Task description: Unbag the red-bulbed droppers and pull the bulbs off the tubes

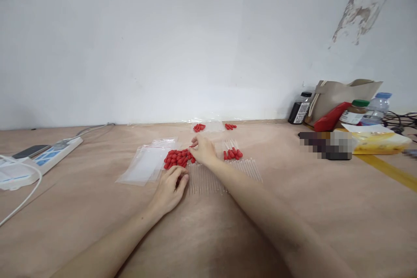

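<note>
A pile of red rubber dropper bulbs point(174, 158) lies at the middle of the table. My right hand point(203, 151) reaches over the pile's right edge, with thumb and fingertips closing on a red bulb there. Just below the pile, my left hand point(171, 187) rests on the table with its fingers loosely curled and the thumb apart; I see nothing in it. A row of clear thin tubes point(205, 180) lies side by side under my right forearm, which hides part of it. Beyond that row, several tubes carry red bulbs point(233, 153) on their near ends.
Clear plastic bags point(143, 165) lie left of the pile. More tubes with red bulbs point(199, 127) lie near the wall. A white power strip point(61, 154) is on the left. On the right stand a black bottle point(299, 108), a beige bag point(345, 91) and a yellow tissue pack point(379, 141).
</note>
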A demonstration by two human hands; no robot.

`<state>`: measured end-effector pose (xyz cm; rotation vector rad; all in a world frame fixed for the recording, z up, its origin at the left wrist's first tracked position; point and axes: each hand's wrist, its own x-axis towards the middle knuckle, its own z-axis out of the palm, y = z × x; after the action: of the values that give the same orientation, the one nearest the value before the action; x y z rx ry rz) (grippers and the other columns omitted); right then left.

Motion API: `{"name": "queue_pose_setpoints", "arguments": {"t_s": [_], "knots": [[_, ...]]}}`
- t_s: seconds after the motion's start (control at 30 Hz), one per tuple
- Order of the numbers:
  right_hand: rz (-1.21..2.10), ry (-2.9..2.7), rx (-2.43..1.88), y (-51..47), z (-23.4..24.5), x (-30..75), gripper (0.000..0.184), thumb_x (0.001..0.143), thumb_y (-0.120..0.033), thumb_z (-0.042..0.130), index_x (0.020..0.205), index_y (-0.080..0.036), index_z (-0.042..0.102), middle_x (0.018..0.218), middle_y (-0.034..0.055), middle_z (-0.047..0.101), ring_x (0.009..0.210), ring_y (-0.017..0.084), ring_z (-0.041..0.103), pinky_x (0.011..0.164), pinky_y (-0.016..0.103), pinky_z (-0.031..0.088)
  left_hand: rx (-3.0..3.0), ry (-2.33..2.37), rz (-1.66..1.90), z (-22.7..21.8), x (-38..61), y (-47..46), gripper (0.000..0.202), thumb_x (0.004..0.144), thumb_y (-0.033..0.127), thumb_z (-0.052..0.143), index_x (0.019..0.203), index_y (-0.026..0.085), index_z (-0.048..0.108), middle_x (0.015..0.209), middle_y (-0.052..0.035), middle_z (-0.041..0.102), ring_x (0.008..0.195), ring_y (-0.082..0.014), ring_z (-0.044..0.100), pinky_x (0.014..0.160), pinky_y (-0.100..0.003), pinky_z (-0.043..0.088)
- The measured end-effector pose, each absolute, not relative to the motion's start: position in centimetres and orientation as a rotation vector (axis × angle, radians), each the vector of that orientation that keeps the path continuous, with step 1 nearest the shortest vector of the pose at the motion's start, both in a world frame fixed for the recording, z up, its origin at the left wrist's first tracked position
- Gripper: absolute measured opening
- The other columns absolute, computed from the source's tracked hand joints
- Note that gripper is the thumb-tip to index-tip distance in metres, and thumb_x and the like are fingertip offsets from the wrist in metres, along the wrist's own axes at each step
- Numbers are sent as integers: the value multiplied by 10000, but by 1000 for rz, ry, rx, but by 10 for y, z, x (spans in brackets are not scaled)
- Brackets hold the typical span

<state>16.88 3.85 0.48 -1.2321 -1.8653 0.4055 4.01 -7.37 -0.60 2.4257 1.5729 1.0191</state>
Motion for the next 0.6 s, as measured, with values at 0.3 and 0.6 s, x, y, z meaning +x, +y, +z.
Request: {"name": "queue_pose_setpoints", "arguments": {"t_s": [0.3,0.6], "knots": [[410,-1685,-1302,40,20,270,165,702,-307,549,816,-191,581,821,11,641,745,123,574,691,251,421,2407,1610,1016,-11,35,-70,178,838,248,387,826,186,553,817,-29,571,745,-162,538,671,-302,434],[659,-1629,-1711,40,-1,359,231,632,-368,587,540,-156,579,493,-4,558,463,102,488,447,213,339,2452,1614,1060,-13,39,-68,178,829,254,392,827,191,558,796,-26,595,722,-168,556,657,-306,439]]}}
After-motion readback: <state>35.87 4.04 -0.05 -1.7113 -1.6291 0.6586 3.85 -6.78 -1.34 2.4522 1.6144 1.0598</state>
